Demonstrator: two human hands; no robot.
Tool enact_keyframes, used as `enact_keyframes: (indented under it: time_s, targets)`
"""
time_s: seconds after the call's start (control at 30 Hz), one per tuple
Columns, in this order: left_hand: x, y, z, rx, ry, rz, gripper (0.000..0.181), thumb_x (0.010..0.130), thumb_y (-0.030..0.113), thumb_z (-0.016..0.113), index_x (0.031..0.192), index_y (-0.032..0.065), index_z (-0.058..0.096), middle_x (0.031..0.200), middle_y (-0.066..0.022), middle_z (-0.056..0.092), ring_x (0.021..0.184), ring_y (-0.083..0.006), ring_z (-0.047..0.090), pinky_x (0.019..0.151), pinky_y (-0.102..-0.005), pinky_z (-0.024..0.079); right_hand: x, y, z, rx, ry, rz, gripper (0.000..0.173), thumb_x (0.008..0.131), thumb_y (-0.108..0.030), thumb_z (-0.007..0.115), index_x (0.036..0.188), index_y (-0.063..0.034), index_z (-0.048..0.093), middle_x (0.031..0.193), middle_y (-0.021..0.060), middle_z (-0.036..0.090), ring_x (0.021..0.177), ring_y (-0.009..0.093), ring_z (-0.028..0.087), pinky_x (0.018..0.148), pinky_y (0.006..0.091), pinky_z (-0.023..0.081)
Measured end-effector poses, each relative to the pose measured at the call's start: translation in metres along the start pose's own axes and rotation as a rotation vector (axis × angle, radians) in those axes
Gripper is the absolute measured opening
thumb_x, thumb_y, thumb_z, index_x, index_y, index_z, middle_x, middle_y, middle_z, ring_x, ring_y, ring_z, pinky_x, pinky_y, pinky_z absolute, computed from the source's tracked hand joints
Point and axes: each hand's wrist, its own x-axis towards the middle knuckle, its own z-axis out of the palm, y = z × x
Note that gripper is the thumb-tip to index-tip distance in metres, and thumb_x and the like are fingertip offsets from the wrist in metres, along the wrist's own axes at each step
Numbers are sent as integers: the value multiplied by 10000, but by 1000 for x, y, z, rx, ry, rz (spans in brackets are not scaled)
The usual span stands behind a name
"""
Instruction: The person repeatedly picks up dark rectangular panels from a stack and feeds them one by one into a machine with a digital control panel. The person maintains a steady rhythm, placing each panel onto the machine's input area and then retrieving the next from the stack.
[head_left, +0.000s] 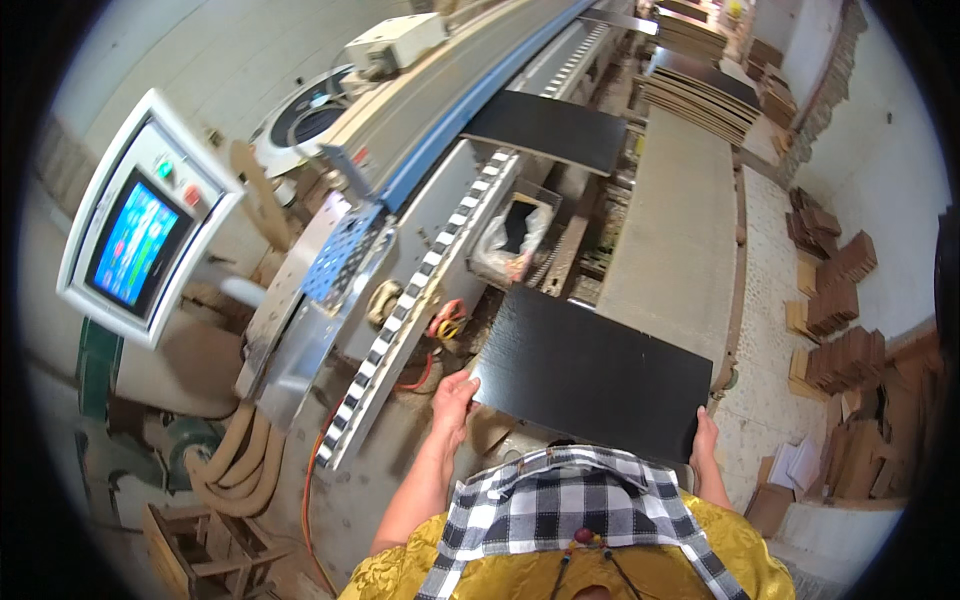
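Observation:
A black rectangular panel (592, 371) is held in front of my body, one end in each hand. My left hand (456, 397) grips its left edge near the corner, thumb on top. At the opposite end, my right hand (703, 435) holds the right edge, its fingers mostly hidden beneath or behind the board. Farther ahead, a second black panel (547, 129) lies against the blue guide of an edge-banding machine (450, 112). A roller track (420, 289) with black and white segments runs along the machine's side, left of the held panel.
A control screen on a white housing (150, 217) stands at left. A plastic-lined bin (517, 232) sits beyond the held panel. To the right runs a long grey-beige surface (667, 225) with stacked panels (701, 94) at its far end. Brown pieces (832, 307) are piled along the wall.

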Motion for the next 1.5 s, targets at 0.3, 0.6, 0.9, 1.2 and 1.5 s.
enact_keyframes:
  time_s: [0.3, 0.6, 0.9, 1.2, 1.5]
  targets:
    - [-12, 36, -79, -285, 167, 107, 113, 768, 140, 587, 756, 111, 479, 647, 19, 510, 524, -73, 495, 489, -196, 449, -96, -53, 170, 42, -274, -100, 292, 843, -302, 472, 695, -51, 491, 673, -25, 464, 640, 80, 393, 592, 256, 349]
    - [-56, 29, -113, -285, 173, 56, 107, 787, 207, 565, 773, 135, 487, 656, 46, 513, 548, -51, 480, 537, -202, 416, -180, -51, 234, -31, -975, -13, 280, 870, -274, 406, 741, -41, 493, 609, 58, 533, 504, 119, 493, 492, 236, 414]
    - [-87, 16, -132, -177, 191, 71, 237, 831, 307, 488, 719, 99, 476, 630, -11, 528, 527, -95, 512, 514, -225, 424, -199, -46, 249, -218, -1375, -60, 336, 891, -304, 339, 823, -11, 488, 719, 103, 593, 599, 123, 530, 580, 232, 432]
    - [-76, 10, -135, -97, 303, 98, 387, 845, 387, 426, 640, 59, 451, 560, -61, 506, 443, -139, 503, 430, -249, 424, -178, -49, 241, -257, -1338, 56, 336, 882, -305, 367, 903, -6, 518, 718, 83, 593, 606, 118, 527, 580, 224, 430]
    - [-66, 11, -136, -97, 291, 75, 391, 838, 398, 435, 622, 72, 436, 525, -47, 468, 425, -138, 492, 422, -246, 423, -75, 39, 154, -384, -921, 231, 251, 844, -209, 423, 917, -3, 548, 683, 98, 591, 516, 128, 523, 484, 240, 437]
